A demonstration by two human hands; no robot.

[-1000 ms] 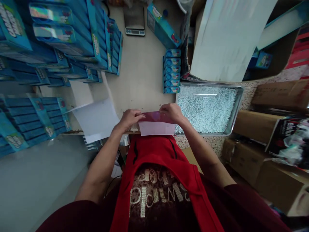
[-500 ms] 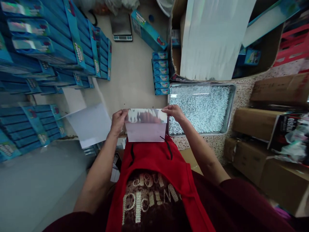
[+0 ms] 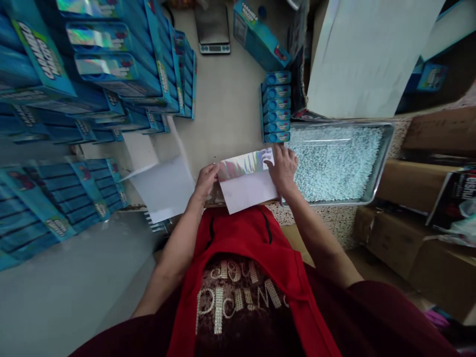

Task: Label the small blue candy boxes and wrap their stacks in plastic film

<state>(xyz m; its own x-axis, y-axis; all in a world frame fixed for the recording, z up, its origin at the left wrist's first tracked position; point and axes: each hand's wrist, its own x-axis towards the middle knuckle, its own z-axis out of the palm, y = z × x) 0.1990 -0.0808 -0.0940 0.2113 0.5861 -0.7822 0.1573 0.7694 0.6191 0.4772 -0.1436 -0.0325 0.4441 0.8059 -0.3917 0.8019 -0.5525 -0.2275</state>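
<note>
A folded sheet [image 3: 250,192] is held up at the table's front edge, just above the red apron. Its upper strip is shiny with rainbow reflections, and the lower part is plain white. My left hand [image 3: 206,182] pinches the sheet's upper left corner. At the right edge, my right hand [image 3: 284,168] grips it, with the thumb lying over the shiny strip and the other fingers partly behind. The sheet tilts, its right side higher. Close to my right hand stands a metal tray [image 3: 385,158] full of small pale pellets [image 3: 334,166].
Blue boxes [image 3: 122,74] are stacked at the left, and a short stack of blue packs [image 3: 277,105] stands ahead of my right hand. A digital scale [image 3: 213,29] sits at the back. White sheets [image 3: 163,188] overhang the front edge. Cardboard boxes [image 3: 397,248] line the right.
The sheet has turned from level to tilted, right side up. My right hand has shifted its grip from the top right corner to the right edge. The view has swung left.
</note>
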